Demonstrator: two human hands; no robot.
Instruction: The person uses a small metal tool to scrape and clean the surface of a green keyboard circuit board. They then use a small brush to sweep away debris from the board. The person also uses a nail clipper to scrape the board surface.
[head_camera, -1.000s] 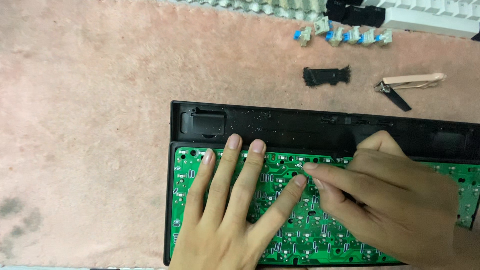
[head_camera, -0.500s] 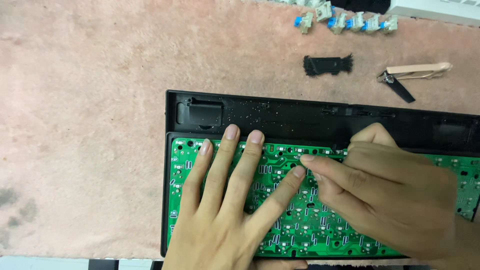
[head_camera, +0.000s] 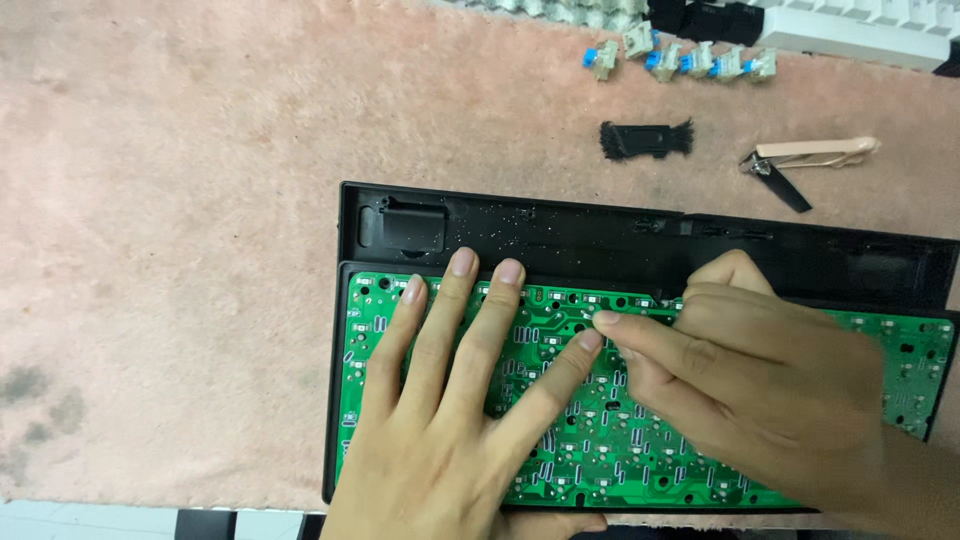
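Two hands rest on the green circuit board (head_camera: 640, 440), seated in the black keyboard case (head_camera: 600, 245) at 6 o'clock. Left hand (head_camera: 450, 420) lies flat, fingers spread, gripping nothing; right hand (head_camera: 740, 375) fingertips pinched together, contents indiscernible. Advise even downward pressure, avoiding solder points.

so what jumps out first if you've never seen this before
The bright green circuit board in its black keyboard case, low and centre on the pink mat. The left hand lies flat on it, the right hand beside it. Loose blue key switches sit top right.
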